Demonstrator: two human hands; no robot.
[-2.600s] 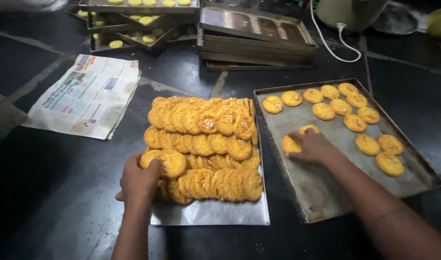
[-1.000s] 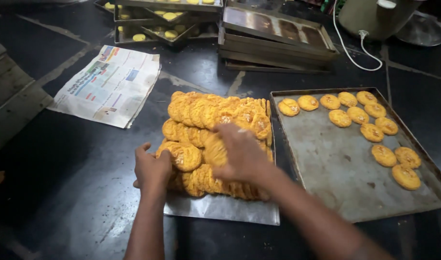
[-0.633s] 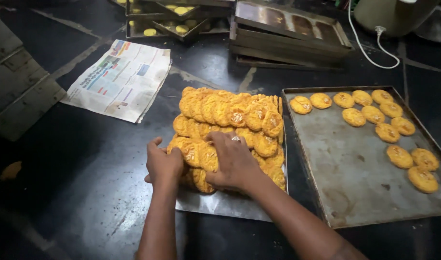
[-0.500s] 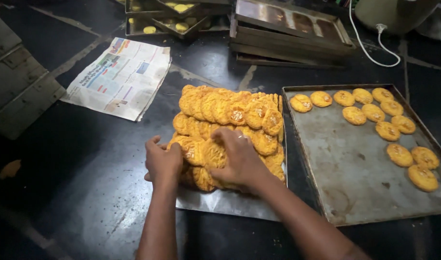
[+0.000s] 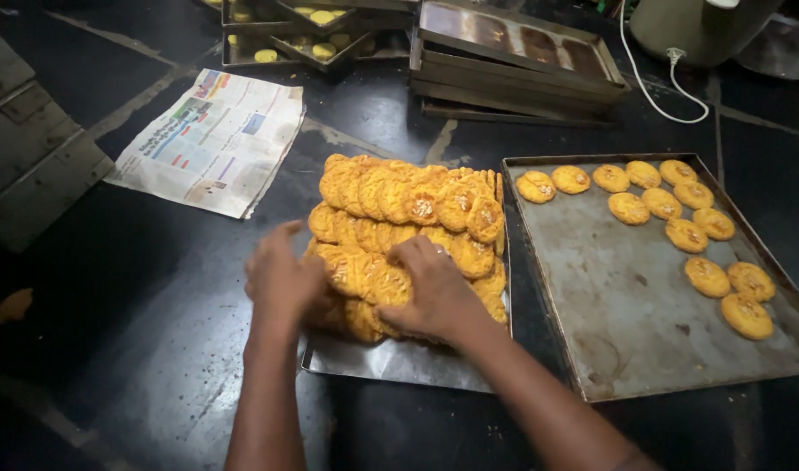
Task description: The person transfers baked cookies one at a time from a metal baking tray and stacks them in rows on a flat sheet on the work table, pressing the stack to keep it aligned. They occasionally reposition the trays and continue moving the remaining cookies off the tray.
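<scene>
— While both hands sit at the lower middle of the head view, what are they on?

— On the near end of the pile of yellow cookies (image 5: 408,222), stacked in overlapping rows on a flat metal sheet (image 5: 391,359) at centre frame. The right hand (image 5: 430,292) lies palm down on the front row, fingers spread and curled over the cookies, pressing rather than pinching one out. The left hand (image 5: 282,279) is at the pile's left edge, fingers loosely open and blurred, touching the outer cookies; I cannot tell whether it grips any.

— And to the right?

— A rimmed baking tray (image 5: 626,314) lies just beside the sheet, with a dozen or so loose cookies (image 5: 679,214) spread along its upper and right parts, apart from each other.

— Anything further up?

— A folded newspaper (image 5: 212,144) lies at upper left on the dark table (image 5: 138,349). A stack of empty trays (image 5: 517,65) sits at top centre, more trays holding small yellow pieces (image 5: 295,30) at top left, and a white cable (image 5: 657,83) runs at upper right.
</scene>
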